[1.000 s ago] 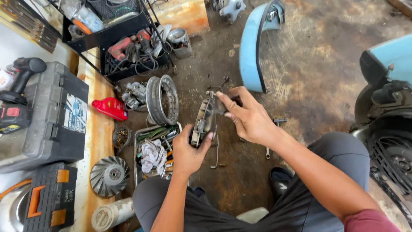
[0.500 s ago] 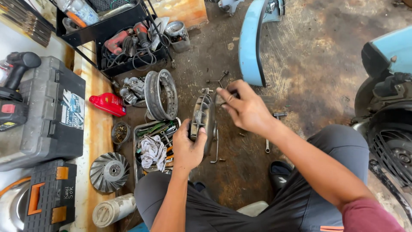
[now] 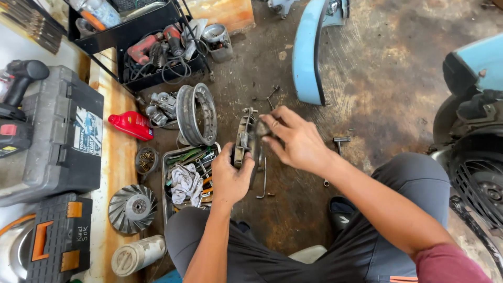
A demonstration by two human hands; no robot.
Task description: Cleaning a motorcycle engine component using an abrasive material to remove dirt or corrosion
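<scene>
Near the centre of the frame, the left hand (image 3: 230, 178) is gripping the lower edge of a round metal part (image 3: 246, 139), holding it on edge above the floor (image 3: 377, 94). The right hand (image 3: 296, 141) is closing its fingertips on something small and dark at the part's upper right face; what that piece is cannot be made out.

The part is looking like cast metal, stiff and probably fairly heavy for its size, likely greasy, so a grip wrapped around the rim is seeming the safest hold, with the thumb hooked over the edge as the left hand is doing now. It is not looking fragile, though any small fittings on its face could slip loose.

Just left of the hands, a tray (image 3: 170, 157) is holding tools and a rag (image 3: 184, 183). A wheel rim (image 3: 196, 115) is standing above the tray, with a red bottle (image 3: 131, 124) further left. A finned fan disc (image 3: 132, 208) is lying at lower left. A blue panel (image 3: 309, 52) is lying at the upper middle, and an L-shaped wrench (image 3: 263, 181) is lying on the floor below the right hand.
</scene>
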